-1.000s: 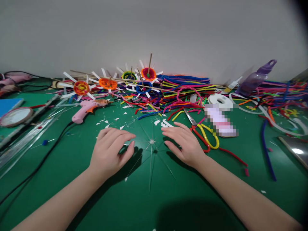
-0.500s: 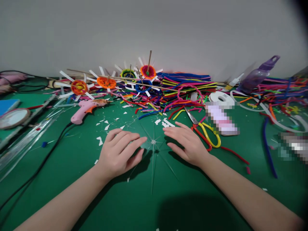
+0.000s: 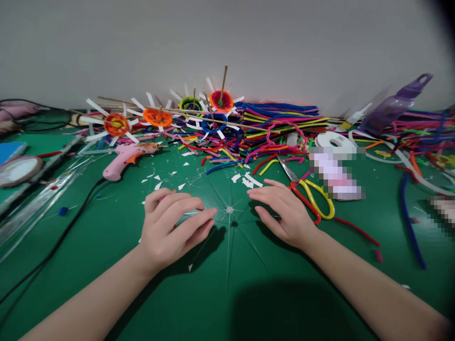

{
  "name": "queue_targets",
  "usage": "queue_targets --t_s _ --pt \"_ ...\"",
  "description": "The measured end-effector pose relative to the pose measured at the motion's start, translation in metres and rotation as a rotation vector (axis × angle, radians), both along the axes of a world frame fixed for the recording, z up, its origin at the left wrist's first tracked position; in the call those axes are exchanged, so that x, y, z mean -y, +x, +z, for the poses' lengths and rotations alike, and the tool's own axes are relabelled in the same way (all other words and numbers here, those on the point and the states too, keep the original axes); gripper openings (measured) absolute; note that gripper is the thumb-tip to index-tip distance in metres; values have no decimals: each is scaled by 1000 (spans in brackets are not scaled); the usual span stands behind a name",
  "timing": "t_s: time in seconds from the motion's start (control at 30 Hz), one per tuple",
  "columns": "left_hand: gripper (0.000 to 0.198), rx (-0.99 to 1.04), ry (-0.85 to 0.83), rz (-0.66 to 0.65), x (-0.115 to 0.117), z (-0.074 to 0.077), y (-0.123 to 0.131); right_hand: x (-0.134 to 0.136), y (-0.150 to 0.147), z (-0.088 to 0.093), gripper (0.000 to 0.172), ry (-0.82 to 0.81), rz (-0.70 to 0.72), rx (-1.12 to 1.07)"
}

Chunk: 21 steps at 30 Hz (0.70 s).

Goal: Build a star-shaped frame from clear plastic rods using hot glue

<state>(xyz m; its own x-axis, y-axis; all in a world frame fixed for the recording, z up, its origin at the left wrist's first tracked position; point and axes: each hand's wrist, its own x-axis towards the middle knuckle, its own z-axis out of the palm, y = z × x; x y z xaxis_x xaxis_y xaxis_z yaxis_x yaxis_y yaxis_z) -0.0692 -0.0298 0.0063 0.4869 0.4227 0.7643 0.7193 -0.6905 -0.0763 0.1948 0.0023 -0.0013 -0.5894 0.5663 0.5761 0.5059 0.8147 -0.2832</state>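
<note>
Between my hands, a clear, thin-spoked star shape (image 3: pixel 229 210) with a whitish centre stands over the green table (image 3: pixel 192 303). My left hand (image 3: pixel 172 227) is just left of it, thumb and index finger drawn near each other and the other fingers curled; whether it pinches a thin spoke is too small to tell. On the other side, my right hand (image 3: pixel 284 215) is held with its fingers apart and nothing in it. Scissors (image 3: pixel 313 199) with red and yellow handles lie just beyond my right hand.
A pink glue gun (image 3: pixel 122 161) lies at the left with its black cord. Colourful rings with white strips (image 3: pixel 156 117) and pipe cleaners (image 3: pixel 284 118) line the back. White tape (image 3: pixel 334 144) and a purple bottle (image 3: pixel 391 109) are at the right.
The view has shifted slightly, so items at the right appear further right. My left thumb and index finger are closer together, and my right hand has moved slightly right.
</note>
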Motion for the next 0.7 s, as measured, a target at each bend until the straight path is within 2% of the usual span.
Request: queue_targets --t_s 0.2,0.47,0.6,0.7 --pt "26 10 11 22 -4 -5 7 -1 -2 -2 27 -9 -5 -4" --pt "14 34 -18 17 -3 -4 11 3 -4 0 25 18 -34 -33" --pt "12 34 -62 24 -3 -2 8 1 2 5 23 137 -151 -51" --pt "15 44 -127 38 -3 0 6 -7 17 9 20 214 -309 59"
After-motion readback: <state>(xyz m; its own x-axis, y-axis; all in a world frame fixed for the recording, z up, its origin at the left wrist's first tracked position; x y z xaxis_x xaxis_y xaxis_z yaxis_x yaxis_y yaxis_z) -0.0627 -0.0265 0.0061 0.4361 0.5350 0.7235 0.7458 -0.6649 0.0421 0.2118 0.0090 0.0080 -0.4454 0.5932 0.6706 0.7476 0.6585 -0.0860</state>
